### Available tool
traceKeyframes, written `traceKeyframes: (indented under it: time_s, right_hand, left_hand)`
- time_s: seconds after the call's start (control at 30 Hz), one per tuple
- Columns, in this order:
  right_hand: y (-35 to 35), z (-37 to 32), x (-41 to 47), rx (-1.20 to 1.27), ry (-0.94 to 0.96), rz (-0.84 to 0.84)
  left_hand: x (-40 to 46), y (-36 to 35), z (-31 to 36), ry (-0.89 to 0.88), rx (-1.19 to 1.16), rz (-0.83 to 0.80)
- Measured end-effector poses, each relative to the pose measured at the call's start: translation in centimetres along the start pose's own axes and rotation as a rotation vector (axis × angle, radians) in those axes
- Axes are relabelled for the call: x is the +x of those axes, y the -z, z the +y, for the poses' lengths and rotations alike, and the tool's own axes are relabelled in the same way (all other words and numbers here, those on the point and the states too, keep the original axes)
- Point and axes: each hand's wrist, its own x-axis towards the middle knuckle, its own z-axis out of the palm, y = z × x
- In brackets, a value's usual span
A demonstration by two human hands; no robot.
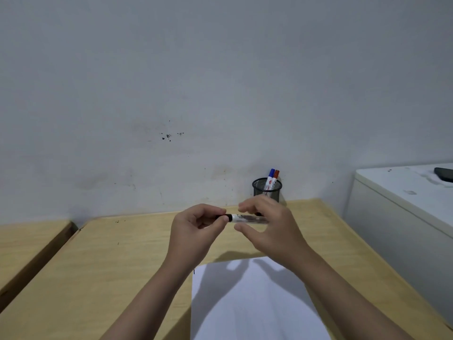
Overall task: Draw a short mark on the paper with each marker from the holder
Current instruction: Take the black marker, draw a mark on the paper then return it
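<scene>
We saw a second wooden table (29, 244) at the far left, set apart by a narrow gap from the light wood table (117, 271) before us. Above that table our left hand (193, 231) was curled, its thumb and fingertips pinching the black cap end of a marker (241, 218). The marker had a white barrel with dark print and a black cap; it lay level in the air, long axis running left to right, cap end pointing left. Our right hand (267, 229) was loosely curved around the barrel's right part, thumb below and fingers above; motion blur kept us from telling whether it actually gripped. Below the hands, a white sheet of paper (255, 305) lay on the near part of the table, a short dark mark at its far left corner. Farther back and right, a black mesh holder (267, 190) stood against the stained grey wall (171, 94), holding a blue-capped marker (270, 177) and a red-capped marker (276, 179), both upright, caps up. At far right stood a white cabinet (402, 217) with a dark object (443, 173) on top.
</scene>
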Motion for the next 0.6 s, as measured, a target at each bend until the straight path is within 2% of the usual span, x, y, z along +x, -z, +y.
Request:
traceKeyframes:
  time_s: [0.1, 0.2, 0.27, 0.43, 0.5, 0.6]
  right_hand:
    - [0.3, 1.7, 0.6, -0.008, 0.088, -0.016]
    - [1.3, 3.6, 1.6, -0.038, 0.129, 0.07]
    - [2.7, 5.1, 3.2, -0.006, 0.066, 0.195]
    - [6.0, 9.7, 8.5, 0.146, -0.259, 0.556]
    - [6.1, 11.7, 9.8, 0.111, -0.299, 0.568]
    - [4.7, 14.3, 10.7, 0.026, -0.309, 0.473]
  left_hand:
    - [1.2, -1.4, 0.1, -0.011, -0.02, -0.013]
    - [3.0, -3.1, -0.3, -0.027, -0.034, -0.016]
    - [4.6, -4.4, -1.2, -0.031, 0.009, 0.011]
    - [9.6, -8.0, -5.2, -0.021, 0.203, -0.02]
    - [11.2, -9.5, -7.0, -0.014, 0.266, -0.039]
    - [13.2, -11.4, -9.1, -0.033, 0.346, -0.062]
